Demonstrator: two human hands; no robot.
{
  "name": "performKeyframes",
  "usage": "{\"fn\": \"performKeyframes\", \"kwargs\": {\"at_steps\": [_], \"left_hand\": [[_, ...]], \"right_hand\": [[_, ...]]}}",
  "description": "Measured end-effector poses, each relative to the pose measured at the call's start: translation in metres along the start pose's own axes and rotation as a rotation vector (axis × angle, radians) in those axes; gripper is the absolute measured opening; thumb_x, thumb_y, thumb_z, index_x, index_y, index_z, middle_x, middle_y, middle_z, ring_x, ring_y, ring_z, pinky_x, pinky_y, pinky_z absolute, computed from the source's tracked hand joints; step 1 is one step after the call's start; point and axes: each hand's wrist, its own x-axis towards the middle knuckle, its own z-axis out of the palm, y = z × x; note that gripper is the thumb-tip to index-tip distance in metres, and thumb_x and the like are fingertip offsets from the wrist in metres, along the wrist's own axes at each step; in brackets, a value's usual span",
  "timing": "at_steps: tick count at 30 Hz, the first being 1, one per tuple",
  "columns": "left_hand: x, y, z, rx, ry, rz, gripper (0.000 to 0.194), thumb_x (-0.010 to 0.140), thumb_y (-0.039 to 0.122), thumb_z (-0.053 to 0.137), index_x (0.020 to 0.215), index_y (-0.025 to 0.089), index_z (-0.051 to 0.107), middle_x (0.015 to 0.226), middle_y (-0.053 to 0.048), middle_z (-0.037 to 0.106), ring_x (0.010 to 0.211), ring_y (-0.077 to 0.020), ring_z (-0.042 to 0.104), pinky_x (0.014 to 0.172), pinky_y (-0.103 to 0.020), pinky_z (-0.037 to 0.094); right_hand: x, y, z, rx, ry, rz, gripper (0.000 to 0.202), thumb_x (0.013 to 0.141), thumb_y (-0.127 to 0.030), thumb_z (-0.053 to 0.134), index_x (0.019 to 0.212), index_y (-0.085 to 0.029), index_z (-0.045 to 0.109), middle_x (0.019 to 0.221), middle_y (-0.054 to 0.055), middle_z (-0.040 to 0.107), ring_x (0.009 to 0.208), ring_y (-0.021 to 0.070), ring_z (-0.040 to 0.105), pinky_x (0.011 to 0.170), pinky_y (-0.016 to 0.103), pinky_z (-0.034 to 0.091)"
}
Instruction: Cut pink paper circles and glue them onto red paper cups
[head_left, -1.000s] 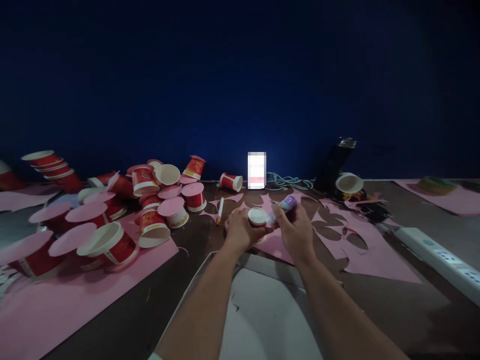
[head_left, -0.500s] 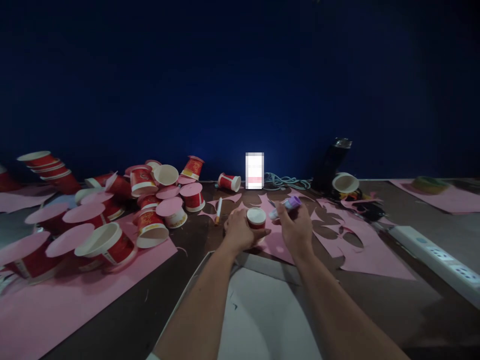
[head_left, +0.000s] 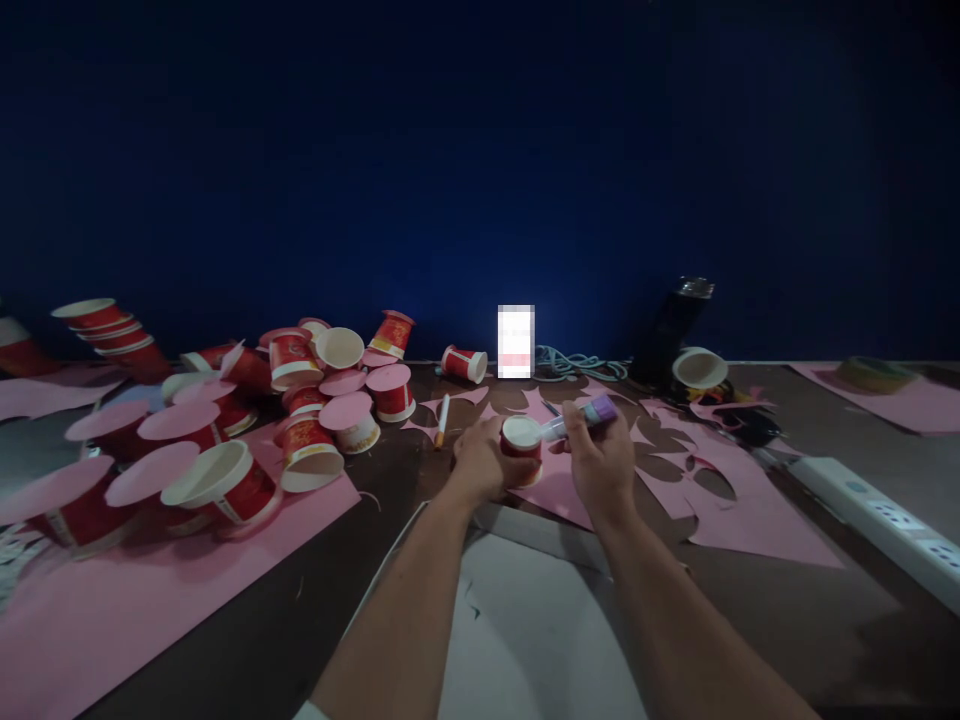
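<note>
A red paper cup (head_left: 523, 452) with a pale round end facing up is held by my left hand (head_left: 484, 460), the fingers wrapped round its side. My right hand (head_left: 602, 455) grips a glue stick (head_left: 598, 410) with a purple end, tilted so that its clear end comes up to the cup's rim. Whether the tip touches the rim, I cannot tell. Under both hands lies cut pink paper (head_left: 559, 480). A white-and-orange pen (head_left: 442, 420) rests left of the cup.
Several red cups with pink paper discs (head_left: 349, 415) crowd the left side. Cut-out pink sheet (head_left: 750, 520) and a white power strip (head_left: 877, 520) lie to the right. Behind stand a dark bottle (head_left: 667, 325) and a bright blurred rectangle (head_left: 516, 340). A grey board (head_left: 532, 620) lies in front.
The glue stick's clear end has come closer to the cup's rim. The cup is tilted slightly more toward it. The whole view has shifted a little.
</note>
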Motion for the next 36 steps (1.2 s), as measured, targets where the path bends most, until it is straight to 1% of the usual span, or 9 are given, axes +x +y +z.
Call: {"fn": "performKeyframes", "kwargs": {"at_steps": [5, 12, 16, 20, 23, 26, 29, 33, 36], "left_hand": [[0.001, -0.001, 0.004, 0.143, 0.050, 0.028, 0.063, 0.055, 0.051, 0.075, 0.111, 0.026, 0.063, 0.109, -0.008, 0.062, 0.105, -0.0288, 0.056, 0.092, -0.041, 0.042], [0.002, -0.005, 0.007, 0.118, 0.060, 0.023, 0.060, 0.056, 0.056, 0.073, 0.107, 0.026, 0.062, 0.109, -0.007, 0.061, 0.105, -0.0276, 0.055, 0.091, -0.039, 0.041], [0.002, -0.008, 0.010, 0.132, 0.113, -0.005, 0.062, 0.058, 0.056, 0.073, 0.109, 0.022, 0.061, 0.109, -0.009, 0.061, 0.106, -0.0279, 0.054, 0.091, -0.039, 0.040], [0.003, -0.009, 0.013, 0.148, 0.200, -0.036, 0.075, 0.061, 0.056, 0.071, 0.123, 0.019, 0.052, 0.119, -0.013, 0.057, 0.115, -0.0311, 0.050, 0.097, -0.041, 0.035], [0.003, -0.008, 0.014, 0.162, 0.196, -0.083, 0.083, 0.060, 0.057, 0.071, 0.129, 0.019, 0.048, 0.123, -0.014, 0.055, 0.119, -0.0322, 0.048, 0.098, -0.042, 0.034], [0.003, -0.006, 0.015, 0.176, 0.184, -0.076, 0.076, 0.062, 0.057, 0.069, 0.125, 0.020, 0.050, 0.121, -0.013, 0.057, 0.117, -0.0315, 0.049, 0.098, -0.042, 0.033], [0.003, -0.006, 0.015, 0.186, 0.185, -0.055, 0.068, 0.063, 0.058, 0.068, 0.118, 0.020, 0.055, 0.116, -0.012, 0.060, 0.114, -0.0300, 0.051, 0.097, -0.041, 0.034], [0.005, -0.009, 0.016, 0.162, 0.180, -0.029, 0.067, 0.062, 0.058, 0.071, 0.115, 0.020, 0.056, 0.117, -0.011, 0.060, 0.115, -0.0297, 0.051, 0.098, -0.042, 0.033], [0.006, -0.013, 0.017, 0.119, 0.177, -0.016, 0.073, 0.059, 0.055, 0.074, 0.120, 0.020, 0.053, 0.119, -0.011, 0.060, 0.116, -0.0290, 0.051, 0.100, -0.041, 0.032]], "right_hand": [[-0.001, 0.003, 0.000, -0.119, -0.023, -0.019, 0.039, 0.074, -0.056, 0.064, 0.085, -0.020, 0.051, 0.069, -0.001, 0.063, 0.050, 0.0145, 0.061, 0.051, 0.027, 0.048], [0.003, 0.007, -0.001, -0.162, 0.022, 0.014, 0.039, 0.074, -0.055, 0.063, 0.086, -0.020, 0.051, 0.069, 0.000, 0.064, 0.052, 0.0151, 0.062, 0.053, 0.028, 0.048], [0.004, 0.010, 0.000, -0.074, 0.021, 0.003, 0.039, 0.074, -0.054, 0.064, 0.091, -0.019, 0.053, 0.071, 0.000, 0.064, 0.056, 0.0157, 0.062, 0.056, 0.030, 0.050], [0.001, 0.010, 0.003, 0.047, 0.023, -0.064, 0.037, 0.076, -0.051, 0.064, 0.093, -0.020, 0.053, 0.074, -0.001, 0.062, 0.058, 0.0157, 0.062, 0.057, 0.030, 0.051], [-0.003, 0.009, 0.005, 0.035, -0.036, -0.085, 0.036, 0.077, -0.050, 0.064, 0.094, -0.020, 0.054, 0.076, 0.000, 0.063, 0.058, 0.0154, 0.062, 0.058, 0.030, 0.050], [-0.005, 0.010, 0.005, -0.044, -0.088, -0.104, 0.034, 0.077, -0.050, 0.063, 0.090, -0.020, 0.055, 0.074, 0.001, 0.064, 0.061, 0.0170, 0.062, 0.061, 0.030, 0.050], [-0.004, 0.012, 0.003, -0.124, -0.071, -0.101, 0.034, 0.077, -0.052, 0.062, 0.088, -0.021, 0.054, 0.072, 0.001, 0.064, 0.061, 0.0180, 0.062, 0.062, 0.031, 0.049], [0.000, 0.013, 0.002, -0.231, -0.041, -0.089, 0.036, 0.077, -0.054, 0.062, 0.086, -0.020, 0.054, 0.072, 0.003, 0.065, 0.063, 0.0192, 0.062, 0.062, 0.032, 0.048], [0.001, 0.011, 0.001, -0.166, -0.022, -0.045, 0.038, 0.074, -0.055, 0.063, 0.086, -0.019, 0.055, 0.070, 0.001, 0.064, 0.058, 0.0175, 0.061, 0.057, 0.031, 0.049]]}}
